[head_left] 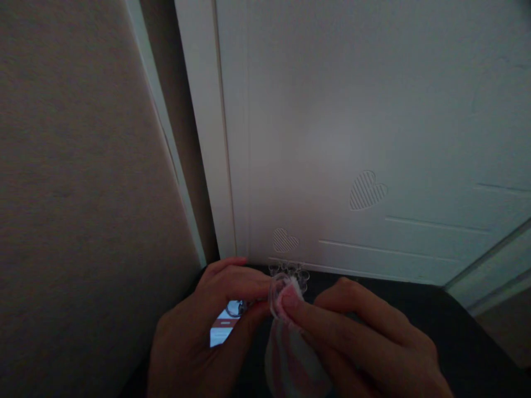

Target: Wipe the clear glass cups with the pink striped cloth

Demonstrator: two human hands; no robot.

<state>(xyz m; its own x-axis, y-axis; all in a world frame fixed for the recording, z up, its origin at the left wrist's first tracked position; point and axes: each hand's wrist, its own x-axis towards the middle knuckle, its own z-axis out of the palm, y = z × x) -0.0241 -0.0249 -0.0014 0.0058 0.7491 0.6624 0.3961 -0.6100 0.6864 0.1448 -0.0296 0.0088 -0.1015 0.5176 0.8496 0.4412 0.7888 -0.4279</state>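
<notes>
My left hand (224, 301) pinches a clear plastic piece with a round ring (274, 293) at its near end. Several small clear loops (298, 269) show just beyond that ring. In my right hand (357, 331) is a fuzzy pink-and-white striped fabric piece (286, 354), possibly a sock. Its gathered pink end is pressed by the thumb against the ring, and the rest hangs below. I cannot tell how far the fabric goes through. The two hands almost meet at the ring.
Below my left hand a lit screen (222, 331), likely a phone, lies on the dark surface (452, 342). A white panel (332, 138) with embossed hearts stands close ahead. On the left rises a plain wall (83, 193). The light is dim.
</notes>
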